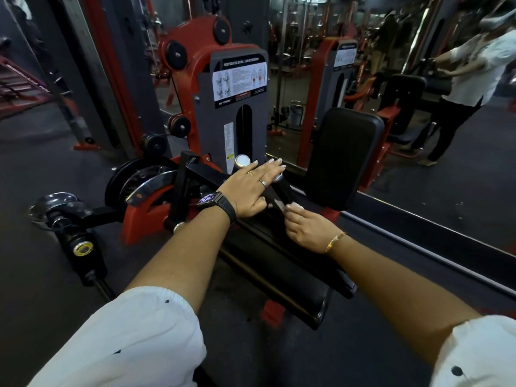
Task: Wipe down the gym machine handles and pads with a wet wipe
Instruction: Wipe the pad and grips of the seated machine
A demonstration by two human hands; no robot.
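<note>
I stand at a red and black leg curl and extension machine. My left hand, with a black watch on the wrist, lies flat with straight fingers over a black handle beside the seat. A second handle's chrome cap shows just beyond that hand. My right hand, wearing a gold bracelet, has curled fingers that pinch a small pale wet wipe against the lower part of the handle. The black back pad stands upright to the right, and the black seat pad runs below my hands.
The grey weight stack cover with an instruction label rises behind the handles. A black leg roller arm juts out at the left over dark floor. A wall mirror at the right reflects the machine and a person in a white top.
</note>
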